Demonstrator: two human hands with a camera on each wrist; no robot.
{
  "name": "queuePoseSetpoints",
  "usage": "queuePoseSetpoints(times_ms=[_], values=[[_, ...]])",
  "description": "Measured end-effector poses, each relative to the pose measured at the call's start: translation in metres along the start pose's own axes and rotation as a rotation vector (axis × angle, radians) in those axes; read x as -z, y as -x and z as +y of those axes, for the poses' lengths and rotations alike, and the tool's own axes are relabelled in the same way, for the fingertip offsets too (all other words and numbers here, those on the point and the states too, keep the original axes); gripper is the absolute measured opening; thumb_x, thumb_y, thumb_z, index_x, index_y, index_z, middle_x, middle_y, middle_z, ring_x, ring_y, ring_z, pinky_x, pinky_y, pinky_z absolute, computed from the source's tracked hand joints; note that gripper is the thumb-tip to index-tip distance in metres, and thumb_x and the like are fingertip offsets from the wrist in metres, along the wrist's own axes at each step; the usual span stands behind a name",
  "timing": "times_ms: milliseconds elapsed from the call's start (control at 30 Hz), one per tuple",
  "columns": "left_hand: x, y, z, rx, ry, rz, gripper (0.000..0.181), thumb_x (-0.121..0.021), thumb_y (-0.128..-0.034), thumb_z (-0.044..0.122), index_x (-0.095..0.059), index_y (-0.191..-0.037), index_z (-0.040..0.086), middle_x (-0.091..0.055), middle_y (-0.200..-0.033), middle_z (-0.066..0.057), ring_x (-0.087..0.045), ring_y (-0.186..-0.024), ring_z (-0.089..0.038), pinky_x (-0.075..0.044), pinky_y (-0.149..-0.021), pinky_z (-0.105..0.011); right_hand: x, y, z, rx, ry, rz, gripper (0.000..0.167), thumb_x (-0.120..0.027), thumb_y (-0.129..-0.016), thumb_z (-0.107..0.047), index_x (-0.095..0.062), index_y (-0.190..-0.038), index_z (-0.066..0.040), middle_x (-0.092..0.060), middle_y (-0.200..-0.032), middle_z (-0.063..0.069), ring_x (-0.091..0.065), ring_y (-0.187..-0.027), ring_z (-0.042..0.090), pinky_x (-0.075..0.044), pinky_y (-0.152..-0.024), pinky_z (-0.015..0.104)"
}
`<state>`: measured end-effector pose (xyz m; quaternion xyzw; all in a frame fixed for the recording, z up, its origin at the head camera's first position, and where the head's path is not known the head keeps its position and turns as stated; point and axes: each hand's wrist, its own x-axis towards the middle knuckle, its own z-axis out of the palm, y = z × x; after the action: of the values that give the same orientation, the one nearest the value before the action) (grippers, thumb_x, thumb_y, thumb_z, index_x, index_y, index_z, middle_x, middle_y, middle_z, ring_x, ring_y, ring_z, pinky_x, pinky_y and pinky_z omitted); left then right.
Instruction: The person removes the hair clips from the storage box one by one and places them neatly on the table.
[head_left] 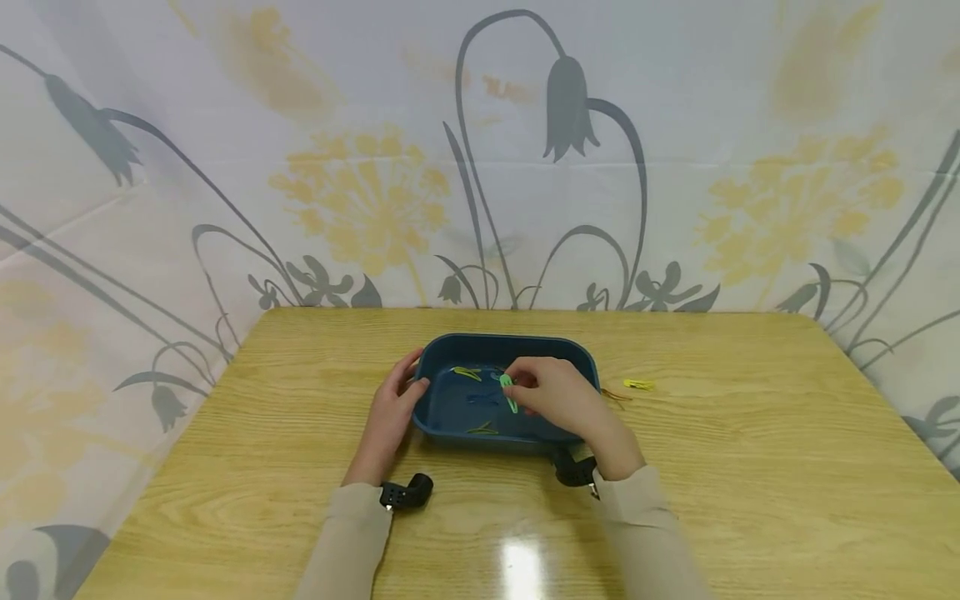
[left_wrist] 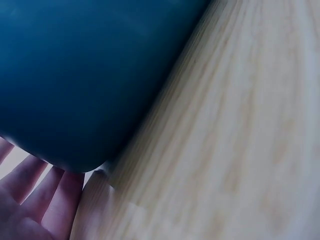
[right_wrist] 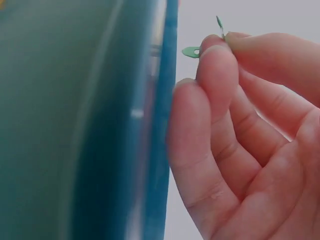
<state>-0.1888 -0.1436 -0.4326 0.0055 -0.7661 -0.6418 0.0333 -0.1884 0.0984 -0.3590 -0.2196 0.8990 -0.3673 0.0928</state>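
A dark blue rectangular tub [head_left: 450, 425] stands on the wooden table. Above its inside, my right hand [head_left: 558, 396] pinches a light green snap hair clip [head_left: 510, 393] between thumb and fingertips. The right wrist view shows both ends of that green clip [right_wrist: 191, 52] sticking out past the fingertips. My left hand [head_left: 390, 408] rests against the tub's left side, thumb at the rim. Its fingers [left_wrist: 62, 205] lie fairly straight along the outer wall in the left wrist view. Inside the tub are a yellow clip [head_left: 467, 372], an olive clip [head_left: 482, 429] and a dark blue clip [head_left: 482, 400].
Right of the tub, a yellow hair clip [head_left: 639, 384] and an orange-brown clip [head_left: 617, 396] lie on the table [head_left: 750, 450]. Something red, partly hidden by the right hand, shows in the tub. A flower-patterned cloth [head_left: 510, 192] hangs behind the table.
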Motion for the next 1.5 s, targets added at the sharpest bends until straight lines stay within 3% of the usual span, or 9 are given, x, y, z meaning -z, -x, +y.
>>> queuePoseSetpoints(times_ms=[200, 433, 667, 1000, 1300, 1500], values=[[-0.001, -0.001, -0.004, -0.034, -0.035, 0.013, 0.042, -0.051, -0.0902, 0.025, -0.042, -0.132, 0.029, -0.044, -0.129, -0.004, -0.04, -0.118, -0.022, -0.032, -0.096, -0.043, 0.011, 0.005, 0.011, -0.006, 0.006, 0.015, 0.016, -0.058, -0.087, -0.02, -0.061, -0.102, -0.014, -0.059, -0.075, -0.006, -0.061, -0.065, 0.019, -0.047, -0.058, 0.026], [0.0, 0.0, -0.003, -0.021, -0.031, 0.002, 0.043, -0.051, -0.0903, 0.026, -0.042, -0.132, 0.03, -0.043, -0.13, -0.001, -0.04, -0.119, -0.02, -0.033, -0.096, -0.042, 0.015, 0.006, 0.016, 0.004, -0.002, 0.006, 0.016, -0.057, -0.087, -0.023, -0.061, -0.1, -0.013, -0.06, -0.077, -0.006, -0.06, -0.066, 0.019, -0.047, -0.058, 0.026], [0.0, 0.0, -0.004, -0.019, -0.033, 0.011, 0.043, -0.051, -0.0905, 0.026, -0.042, -0.132, 0.028, -0.043, -0.13, -0.001, -0.039, -0.119, -0.019, -0.032, -0.097, -0.041, 0.023, 0.007, 0.023, -0.021, -0.019, 0.046, 0.016, -0.054, -0.089, -0.026, -0.061, -0.093, -0.012, -0.061, -0.077, -0.001, -0.059, -0.065, 0.021, -0.046, -0.059, 0.03], [0.0, 0.0, -0.005, -0.009, -0.008, 0.0, 0.041, -0.051, -0.0902, 0.027, -0.043, -0.13, 0.032, -0.044, -0.129, -0.001, -0.041, -0.118, -0.017, -0.033, -0.096, -0.04, 0.038, 0.014, 0.041, -0.048, -0.087, 0.078, 0.019, -0.055, -0.089, -0.023, -0.06, -0.097, -0.006, -0.06, -0.083, 0.004, -0.06, -0.069, 0.026, -0.049, -0.066, 0.036], [-0.001, -0.001, -0.003, -0.006, -0.009, 0.001, 0.041, -0.051, -0.0906, 0.024, -0.043, -0.131, 0.031, -0.043, -0.129, 0.0, -0.039, -0.118, -0.018, -0.031, -0.097, -0.04, 0.049, 0.018, 0.058, -0.096, -0.146, 0.11, 0.024, -0.055, -0.089, -0.024, -0.058, -0.101, -0.004, -0.059, -0.085, 0.01, -0.059, -0.07, 0.026, -0.049, -0.066, 0.034], [0.0, 0.001, -0.003, -0.004, -0.011, 0.005, 0.042, -0.051, -0.0908, 0.024, -0.042, -0.132, 0.029, -0.043, -0.129, 0.0, -0.039, -0.119, -0.018, -0.031, -0.098, -0.04, 0.053, 0.022, 0.065, -0.116, -0.162, 0.145, 0.029, -0.052, -0.09, -0.026, -0.055, -0.11, -0.004, -0.059, -0.086, 0.011, -0.059, -0.072, 0.028, -0.048, -0.066, 0.042]])
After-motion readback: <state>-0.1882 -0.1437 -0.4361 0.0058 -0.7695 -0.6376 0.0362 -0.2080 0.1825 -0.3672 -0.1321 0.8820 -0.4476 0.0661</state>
